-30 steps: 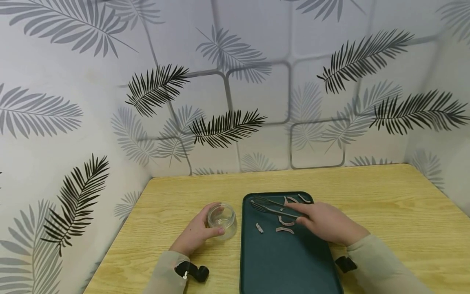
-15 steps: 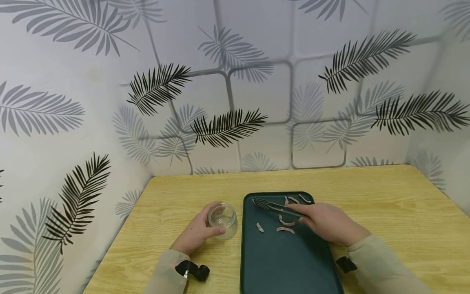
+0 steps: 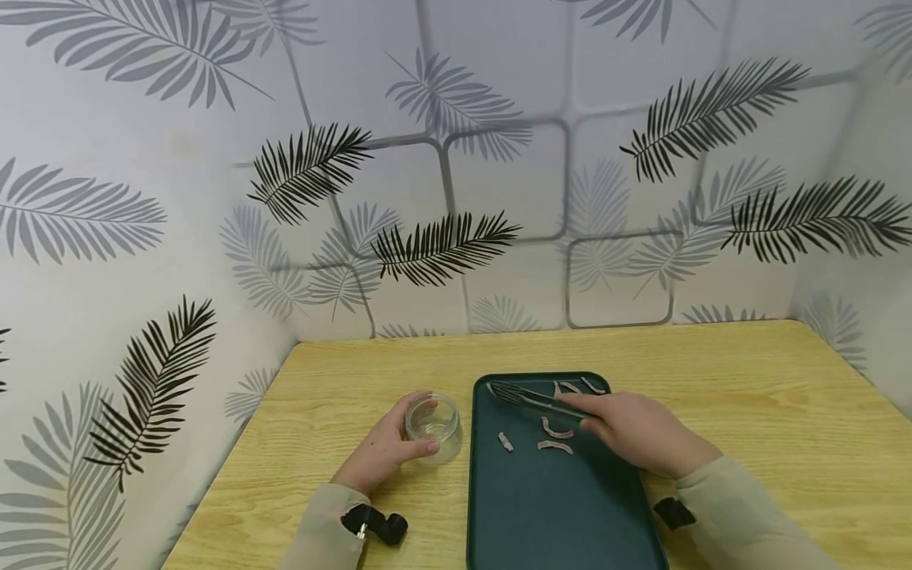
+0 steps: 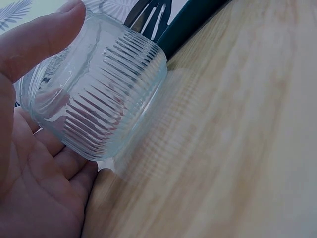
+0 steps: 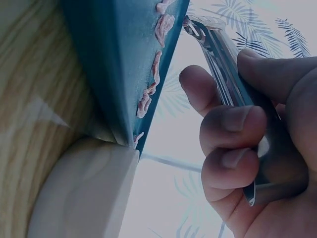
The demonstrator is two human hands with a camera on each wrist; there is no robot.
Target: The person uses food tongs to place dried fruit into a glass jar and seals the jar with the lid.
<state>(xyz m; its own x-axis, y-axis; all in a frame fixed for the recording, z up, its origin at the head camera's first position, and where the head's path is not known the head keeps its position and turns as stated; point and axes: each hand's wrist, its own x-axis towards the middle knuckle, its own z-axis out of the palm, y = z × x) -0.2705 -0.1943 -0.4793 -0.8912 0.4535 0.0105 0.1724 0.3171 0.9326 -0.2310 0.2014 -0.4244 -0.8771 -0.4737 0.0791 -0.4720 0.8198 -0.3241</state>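
Observation:
My left hand (image 3: pixel 388 447) holds a clear glass jar (image 3: pixel 443 443) on the table, left of the tray. The left wrist view shows the jar's ribbed wall (image 4: pixel 109 94), with thumb and fingers around it. My right hand (image 3: pixel 637 427) grips metal tongs (image 3: pixel 545 402) over the far half of the dark green tray (image 3: pixel 549 514). The tongs' arms are pressed together, their slotted heads near the tray's far left corner. A small reddish bit (image 5: pixel 186 23) shows at their tips in the right wrist view. Pinkish strips (image 3: pixel 554 446) lie on the tray, some partly hidden by tongs and hand.
A short pale piece (image 3: pixel 505 442) lies apart on the tray's left side. The wooden table (image 3: pixel 356 372) reaches back to a wall (image 3: pixel 499 190) with a leaf pattern. A black wrist camera (image 3: pixel 385 526) sits at the left sleeve.
The tongs' arms, spread apart a second ago, have been squeezed together over the tray's far left part. The left hand and the jar have stayed in place.

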